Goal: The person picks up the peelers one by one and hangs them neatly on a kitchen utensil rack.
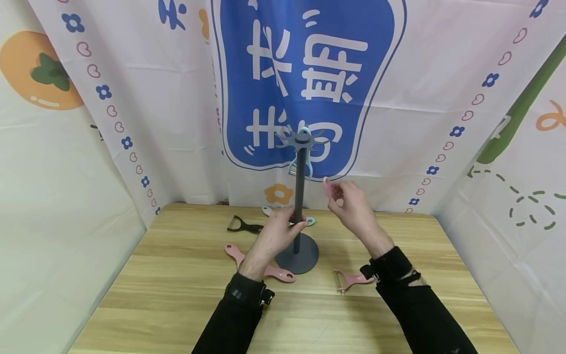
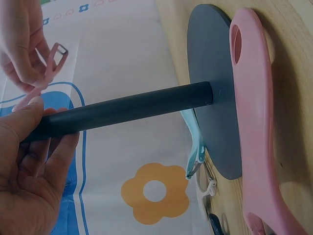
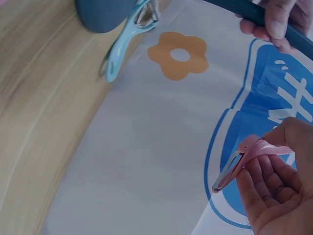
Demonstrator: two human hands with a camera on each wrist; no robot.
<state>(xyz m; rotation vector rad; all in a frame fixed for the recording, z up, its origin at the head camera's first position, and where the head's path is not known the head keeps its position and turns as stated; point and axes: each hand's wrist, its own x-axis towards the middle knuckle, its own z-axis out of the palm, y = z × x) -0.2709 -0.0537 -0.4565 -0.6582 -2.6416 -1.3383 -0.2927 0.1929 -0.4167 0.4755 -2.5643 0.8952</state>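
My left hand (image 1: 277,231) grips the dark grey pole (image 1: 300,189) of an upright stand, its fingers wrapped round the lower part above the round base (image 1: 305,263). My right hand (image 1: 355,206) pinches a pink peeler (image 3: 250,151) by its handle, in the air to the right of the pole. In the right wrist view the peeler's metal blade points away from the palm. Hooks (image 1: 287,140) spread from the stand's top, where a light blue peeler (image 1: 309,167) hangs on the far side.
Behind the base lies another light blue peeler (image 3: 122,46). A black peeler (image 1: 243,225) and a white handle end (image 1: 267,210) are at back left. Pink handles (image 1: 281,274) show beside my left forearm. One pink peeler (image 1: 351,279) lies at right. Printed cloth (image 1: 398,147) hangs behind.
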